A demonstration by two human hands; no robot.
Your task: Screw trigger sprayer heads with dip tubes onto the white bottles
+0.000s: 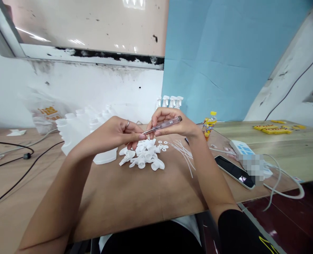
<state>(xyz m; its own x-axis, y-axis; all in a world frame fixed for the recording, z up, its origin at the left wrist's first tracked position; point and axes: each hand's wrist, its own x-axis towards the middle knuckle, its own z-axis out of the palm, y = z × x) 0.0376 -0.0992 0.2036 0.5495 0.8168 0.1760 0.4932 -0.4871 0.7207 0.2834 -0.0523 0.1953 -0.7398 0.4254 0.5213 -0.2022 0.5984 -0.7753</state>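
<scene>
My right hand (169, 121) is closed round a screwdriver (168, 123) with a clear handle, its shaft pointing left. My left hand (121, 132), with a ring on one finger, pinches at the screwdriver's tip; whether a small part is between its fingers is hidden. Both hands are above a pile of white plastic spray-nozzle parts (145, 155) on the brown table (124, 197). Small white rings (163, 146) and thin white tubes (184, 153) lie just right of the pile.
White bottles (71, 132) stand at the back left beside a plastic bag (46, 113). Assembled sprayers (172, 101) stand behind my hands. To the right are a yellow-capped drink bottle (209, 125), a phone (235, 171) and a power strip (242, 148) with cables. Black cables (26, 173) cross the left side.
</scene>
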